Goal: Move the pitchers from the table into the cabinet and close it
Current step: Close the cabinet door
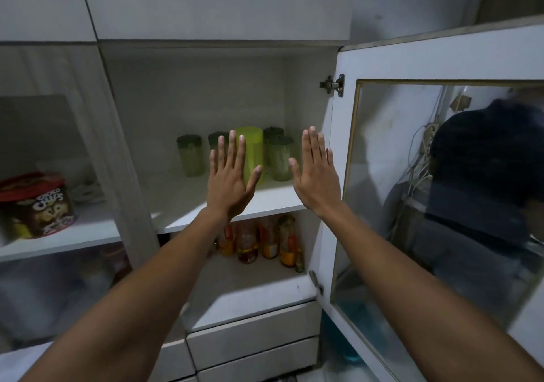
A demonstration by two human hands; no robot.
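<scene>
Left of the open cabinet (206,87), "CHOCO CHIPS" tin (36,205).

Both bare forearms stretched forward and upward, left hand (228,175) raised flat with fingers spread slightly, back toward the camera, right hand (316,172) likewise flat, fingers together, thumbs pointing inward, hands apart, holding nothing

Open cabinet (194,87), door (441,57) swung out to the right, clear of the opening. Much free room on the upper shelf (182,199) at left and front. At the back, green pitcher (250,152) and four glasses (190,155) close together. Lower shelf blocked behind by bottles (259,240).
</scene>
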